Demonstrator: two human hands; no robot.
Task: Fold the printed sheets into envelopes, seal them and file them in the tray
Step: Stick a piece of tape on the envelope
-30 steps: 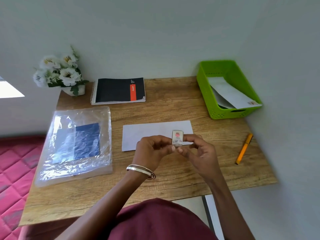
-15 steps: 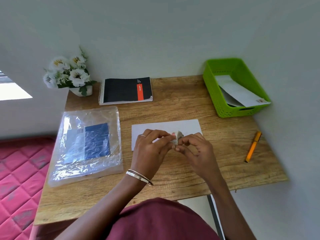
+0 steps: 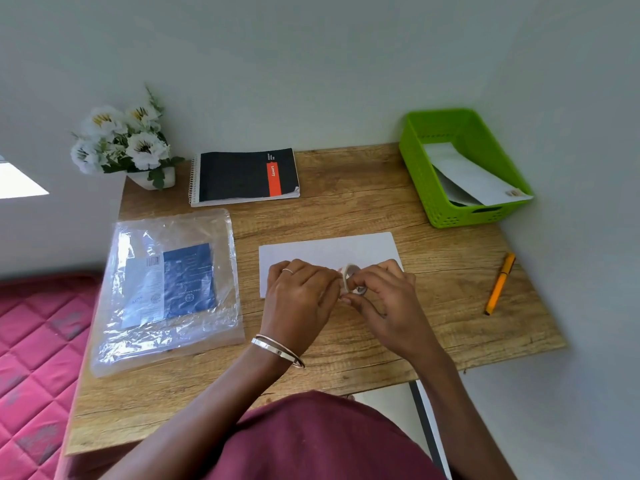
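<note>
Now turned edge-on rather than facing up as a second ago, small tape roll [image 3: 352, 279] being pinched between both hands just above white envelope [image 3: 327, 249]. Left hand [image 3: 300, 299] curling fingertips onto its left edge; right hand [image 3: 384, 299] gripping its near side. Lying mid-table [image 3: 346, 209], envelope partly covered. Sitting far right, green tray [image 3: 420, 168] holding filed envelopes [image 3: 474, 178].

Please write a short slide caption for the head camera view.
Both hands hold a small tape roll above a white envelope.
</note>
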